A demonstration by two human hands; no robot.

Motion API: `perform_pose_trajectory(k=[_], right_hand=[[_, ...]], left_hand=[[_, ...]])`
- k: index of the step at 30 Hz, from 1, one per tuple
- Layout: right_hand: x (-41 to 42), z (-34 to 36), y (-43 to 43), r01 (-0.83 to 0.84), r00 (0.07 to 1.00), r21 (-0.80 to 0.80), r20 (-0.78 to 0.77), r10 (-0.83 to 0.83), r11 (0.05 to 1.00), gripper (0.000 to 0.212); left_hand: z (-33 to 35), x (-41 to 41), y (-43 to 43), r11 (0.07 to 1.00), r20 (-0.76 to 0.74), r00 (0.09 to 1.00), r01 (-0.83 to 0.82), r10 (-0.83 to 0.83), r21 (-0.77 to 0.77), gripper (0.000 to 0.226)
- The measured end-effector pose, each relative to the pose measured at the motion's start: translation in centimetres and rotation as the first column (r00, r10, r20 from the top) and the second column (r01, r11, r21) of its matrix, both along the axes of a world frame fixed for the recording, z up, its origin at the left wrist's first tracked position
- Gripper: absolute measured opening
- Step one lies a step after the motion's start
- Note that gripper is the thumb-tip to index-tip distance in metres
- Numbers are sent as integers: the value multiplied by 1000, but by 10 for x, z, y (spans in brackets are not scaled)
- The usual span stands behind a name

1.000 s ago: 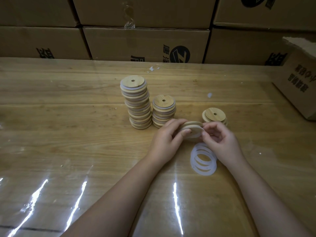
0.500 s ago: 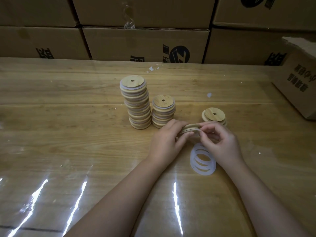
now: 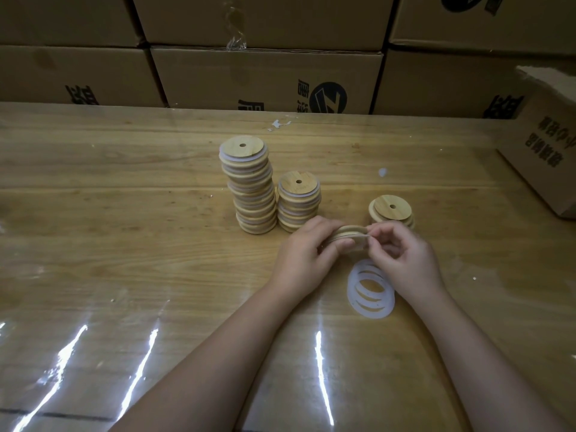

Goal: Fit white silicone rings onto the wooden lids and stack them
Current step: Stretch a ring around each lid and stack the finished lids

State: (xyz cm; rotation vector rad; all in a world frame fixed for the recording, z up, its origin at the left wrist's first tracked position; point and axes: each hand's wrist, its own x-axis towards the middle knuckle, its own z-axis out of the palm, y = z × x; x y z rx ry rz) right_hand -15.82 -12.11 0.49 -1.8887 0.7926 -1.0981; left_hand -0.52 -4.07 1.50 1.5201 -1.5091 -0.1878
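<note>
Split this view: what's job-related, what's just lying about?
Job: round wooden lid in left hand and right hand; loose white silicone rings; tall ringed-lid stack; short ringed-lid stack; low lid pile.
Lying about: brown cardboard boxes; small white scraps.

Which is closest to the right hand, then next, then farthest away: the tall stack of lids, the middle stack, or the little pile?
1. The little pile, just behind the right hand.
2. The middle stack, to the left, past the held lid.
3. The tall stack, farthest to the left.
</note>
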Motion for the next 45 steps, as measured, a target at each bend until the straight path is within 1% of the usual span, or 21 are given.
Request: perform_pose_trajectory(k=[3,7,11,14,16,18,21,23,27,33,35,37,40,42,43,45], right_hand=[[-1,1,0,-26,999,-26,-22,25,999,29],[-2,-1,-2,-62,998,42,-1,62,997,26],[-2,-4,-3,-62,998,81,26,60,995,28],[-1,-5,-3,-51,999,64,-16,52,997,30],[-2,-5,-3,-30,999,38,-17,31,999,35],[-2,-5,-3,-10,1000,17,-11,10,1000,36],[-2,-5,-1,18,1000,-33,-16,-18,999,34],[-1,-4,-1,29,1000,-61,-9,-30,998,35],[0,-3,-1,56,998,-113,5,-56,992,34],[1,-1,-1,90,996,-82,28,-88,993,36],[0,-1,-1,89,996,-99,9,-89,991,34],[-1,-1,-1,98,995,-131,-19,-101,986,27],[-2,0,-2,103,988,-241,-88,-127,965,19],[-3,-1,-2,70,982,-290,-147,-117,954,17],[-3,-1,-1,49,983,-277,-158,-96,960,18],[-3,0,1,25,989,-193,-139,-52,981,26]], left_hand=[[0,2,0,1000,-64,998,1,-1,2,26],[-2,4,-1,1000,-97,995,0,1,6,25],[-4,4,-3,1000,-122,992,13,-13,3,24],[-4,4,-4,1000,-162,987,11,-12,-8,24],[-4,4,-4,1000,-186,982,11,-10,5,25],[-4,3,-4,999,-172,985,1,5,34,24],[-6,2,-4,998,-78,996,-35,38,45,24],[-6,1,-3,998,-49,998,-45,47,39,23],[-5,2,-3,998,-61,997,-51,52,24,21],[-2,1,-1,999,-46,998,-38,37,-10,22],[-2,1,-1,999,-58,998,-32,31,-16,22],[-1,1,-1,999,-65,998,-19,18,-26,22],[-1,1,-1,999,-82,997,-12,9,-33,23],[-2,2,-2,999,-116,993,-15,11,-34,24],[-2,3,-2,999,-126,992,-14,10,-33,24],[-2,4,-2,999,-121,993,-13,10,-30,24]])
